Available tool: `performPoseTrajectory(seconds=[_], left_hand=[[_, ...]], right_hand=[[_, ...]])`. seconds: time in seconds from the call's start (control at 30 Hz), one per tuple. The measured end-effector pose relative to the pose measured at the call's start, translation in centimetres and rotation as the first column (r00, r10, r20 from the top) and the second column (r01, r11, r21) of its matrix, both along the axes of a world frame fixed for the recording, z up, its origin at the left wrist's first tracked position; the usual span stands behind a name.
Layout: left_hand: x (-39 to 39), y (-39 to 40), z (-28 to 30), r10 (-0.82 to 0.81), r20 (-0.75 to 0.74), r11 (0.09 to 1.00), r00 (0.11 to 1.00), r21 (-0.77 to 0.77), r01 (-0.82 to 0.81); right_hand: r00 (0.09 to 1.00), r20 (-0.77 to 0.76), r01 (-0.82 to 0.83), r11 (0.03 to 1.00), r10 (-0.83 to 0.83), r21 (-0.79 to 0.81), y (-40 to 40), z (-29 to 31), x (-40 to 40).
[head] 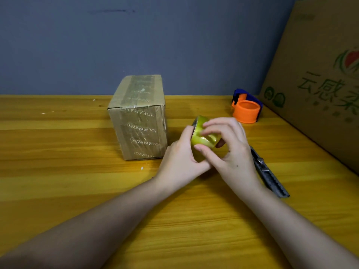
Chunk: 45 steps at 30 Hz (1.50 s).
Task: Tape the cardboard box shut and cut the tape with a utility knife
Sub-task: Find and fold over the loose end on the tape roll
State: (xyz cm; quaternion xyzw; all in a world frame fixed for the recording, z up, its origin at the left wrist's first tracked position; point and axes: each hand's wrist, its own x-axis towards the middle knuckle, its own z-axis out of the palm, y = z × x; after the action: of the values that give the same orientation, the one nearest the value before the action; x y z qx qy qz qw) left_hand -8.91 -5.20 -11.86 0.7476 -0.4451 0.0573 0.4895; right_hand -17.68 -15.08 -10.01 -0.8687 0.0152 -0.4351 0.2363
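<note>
A small cardboard box (138,117) stands on the wooden table (77,181), its top and front covered with old printed tape. A roll of yellowish clear tape (202,139) is held just right of the box, above the table. My left hand (180,162) grips the roll from the left and below. My right hand (231,150) holds it from the right, with the fingertips on the roll's outer face. A grey utility knife (270,175) lies on the table under and behind my right wrist, partly hidden.
An orange and blue tape dispenser (245,107) sits at the back right of the table. A large printed cardboard carton (320,84) leans along the right edge. A grey wall closes off the back.
</note>
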Motion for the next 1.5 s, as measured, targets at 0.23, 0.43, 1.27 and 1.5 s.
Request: performPoseTrajectory(seconds=[0.23,0.43,1.27,1.5], left_hand=[[-0.1,0.0,0.1,0.013,0.016,1.0,1.0,-0.007,-0.013],[-0.2,0.1,0.2,0.025,0.0,1.0,1.0,-0.004,-0.025],[-0.3,0.2,0.1,0.021,0.135,1.0,0.991,0.007,-0.022],[-0.3,0.1,0.1,0.026,-0.019,0.995,0.999,-0.1,-0.027]], right_hand=[[1.0,-0.008,-0.021,1.0,0.021,0.003,-0.2,0.0,0.1],[0.999,-0.035,-0.026,1.0,0.026,0.01,-0.2,0.2,0.3],[0.993,0.05,0.111,0.971,-0.103,-0.214,-1.2,0.7,-0.3],[0.993,0.075,0.113,0.897,-0.089,-0.427,-0.2,0.7,-0.3]])
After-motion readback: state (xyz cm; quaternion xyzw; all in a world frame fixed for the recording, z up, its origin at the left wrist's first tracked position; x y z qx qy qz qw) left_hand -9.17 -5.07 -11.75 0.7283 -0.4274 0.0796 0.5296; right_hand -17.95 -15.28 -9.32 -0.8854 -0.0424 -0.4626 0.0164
